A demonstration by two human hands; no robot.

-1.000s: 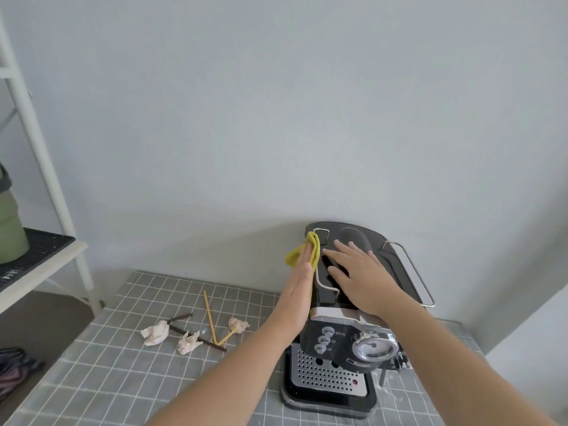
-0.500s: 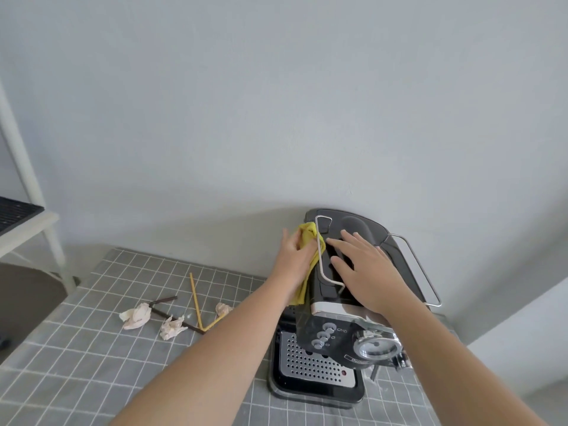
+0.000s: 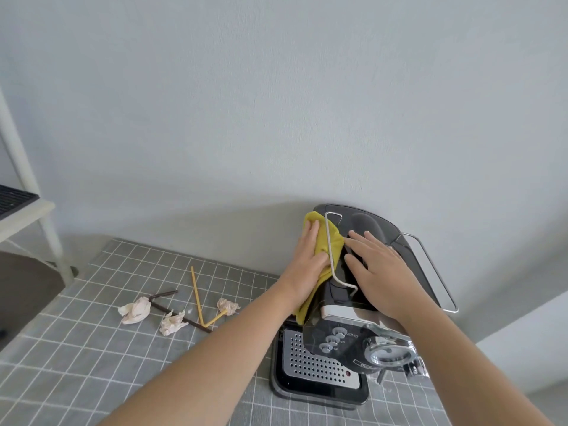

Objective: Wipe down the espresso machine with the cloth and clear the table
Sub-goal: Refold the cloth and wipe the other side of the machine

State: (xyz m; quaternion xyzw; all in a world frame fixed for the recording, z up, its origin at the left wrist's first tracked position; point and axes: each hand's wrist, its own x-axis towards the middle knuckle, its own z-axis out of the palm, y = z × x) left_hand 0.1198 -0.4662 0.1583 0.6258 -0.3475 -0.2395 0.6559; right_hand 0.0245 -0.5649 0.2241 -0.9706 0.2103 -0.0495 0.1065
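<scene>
A black and silver espresso machine stands at the table's right, against the wall. My left hand presses a yellow cloth flat against the machine's upper left side, by the wire rail. The cloth hangs down below my wrist. My right hand lies flat on the machine's top, fingers spread, holding nothing. On the table to the left lie three crumpled tissues, a bent yellow straw and a dark brown straw.
The table has a grey checked cloth. A white shelf frame stands at the left edge. The grey wall sits right behind the machine.
My left hand has slid the cloth up and over the machine's top left edge. My right hand has stayed on the top. The view has shifted slightly.
</scene>
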